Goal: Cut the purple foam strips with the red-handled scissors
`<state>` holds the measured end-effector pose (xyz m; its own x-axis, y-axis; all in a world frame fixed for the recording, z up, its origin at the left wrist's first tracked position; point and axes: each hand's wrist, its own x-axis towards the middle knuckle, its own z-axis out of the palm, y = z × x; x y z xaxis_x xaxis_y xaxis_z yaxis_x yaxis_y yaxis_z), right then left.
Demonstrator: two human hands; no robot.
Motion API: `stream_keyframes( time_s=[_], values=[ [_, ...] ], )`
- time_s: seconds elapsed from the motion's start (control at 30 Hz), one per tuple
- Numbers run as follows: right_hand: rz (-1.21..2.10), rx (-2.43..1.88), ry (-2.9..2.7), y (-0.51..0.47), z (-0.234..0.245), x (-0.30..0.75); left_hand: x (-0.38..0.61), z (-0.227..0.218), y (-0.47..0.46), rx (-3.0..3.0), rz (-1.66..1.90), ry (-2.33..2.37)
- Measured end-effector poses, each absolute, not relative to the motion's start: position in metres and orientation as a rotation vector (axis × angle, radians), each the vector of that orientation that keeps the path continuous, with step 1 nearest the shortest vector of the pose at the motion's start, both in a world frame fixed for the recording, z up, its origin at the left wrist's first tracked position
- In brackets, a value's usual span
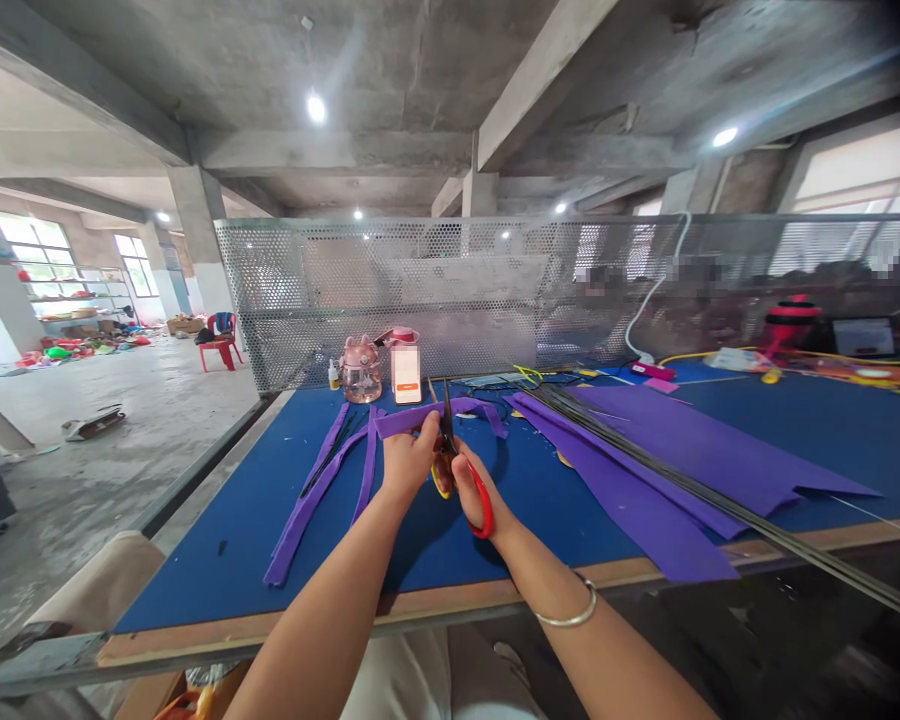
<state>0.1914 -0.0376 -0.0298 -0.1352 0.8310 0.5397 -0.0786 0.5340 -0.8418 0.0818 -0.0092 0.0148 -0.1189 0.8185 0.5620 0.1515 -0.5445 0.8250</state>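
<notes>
My left hand [406,462] pinches a purple fabric strip [409,420] above the blue tabletop. Scissors [483,505] with a red handle are in my right hand [466,485], their dark blades pointing up beside my left thumb, at the strip. The strip runs on to the right past the blades and droops at its end. A bit of yellow shows between my hands; I cannot make out what it belongs to. More purple strips [307,515] lie on the left of the table, with thin dark pieces [330,450] among them.
Large purple sheets [630,500] lie on the right under a bundle of long thin rods [690,480]. At the back stand a pink bottle [362,372], a lit phone [406,375] and a small white bottle [334,375], before a perforated metal screen [420,270].
</notes>
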Motion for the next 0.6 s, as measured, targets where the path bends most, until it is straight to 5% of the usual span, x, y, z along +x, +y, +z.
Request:
stream_keyframes(
  time_s=[0.6],
  values=[
    [0.942, -0.823, -1.413, -0.0419, -0.0249, 0.1905, 0.0811, 0.0184, -0.0101, 1.631, 1.741, 1.080]
  ],
)
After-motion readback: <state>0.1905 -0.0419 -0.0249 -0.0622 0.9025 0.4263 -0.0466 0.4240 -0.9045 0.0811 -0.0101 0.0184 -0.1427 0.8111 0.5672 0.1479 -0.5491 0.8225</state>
